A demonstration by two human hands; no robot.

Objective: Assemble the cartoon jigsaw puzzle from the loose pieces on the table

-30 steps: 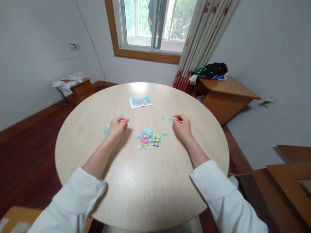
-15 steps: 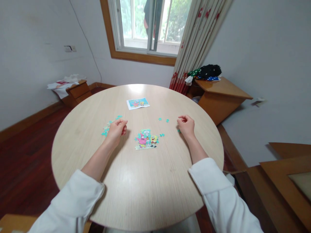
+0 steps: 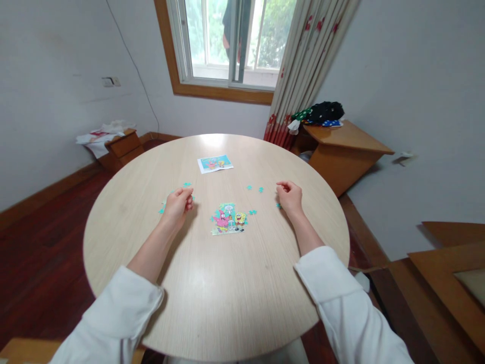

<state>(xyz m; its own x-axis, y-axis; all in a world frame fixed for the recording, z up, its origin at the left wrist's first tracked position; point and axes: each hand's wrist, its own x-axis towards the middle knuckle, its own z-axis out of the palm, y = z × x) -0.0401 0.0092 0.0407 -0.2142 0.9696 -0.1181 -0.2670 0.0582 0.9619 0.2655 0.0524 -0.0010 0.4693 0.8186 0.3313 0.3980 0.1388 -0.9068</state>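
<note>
A partly joined jigsaw puzzle (image 3: 229, 219) with a pink starfish, a pale squid and a yellow sponge lies flat on the round table (image 3: 227, 283). To its left, my left hand (image 3: 178, 205) is closed above loose turquoise puzzle pieces (image 3: 161, 208) and partly covers them. Its fingertips are pressed together; whether they pinch a piece cannot be made out. On the other side my right hand (image 3: 290, 196) is curled closed, beside a single puzzle piece (image 3: 278, 206). Anything inside its fingers is hidden. Two more pieces (image 3: 260, 189) lie between the puzzle and that hand, farther back.
A printed reference picture (image 3: 215, 164) with the same characters lies toward the table's far side. Joined turquoise pieces (image 3: 252, 212) sit just right of the puzzle. Beyond the table are a wooden cabinet (image 3: 341, 144) with cloths on top, a curtain (image 3: 303, 71) and a window.
My left hand has shifted slightly left over the loose pieces and covers more of them. My right hand stays nearly where it was. The view has tilted a little.
</note>
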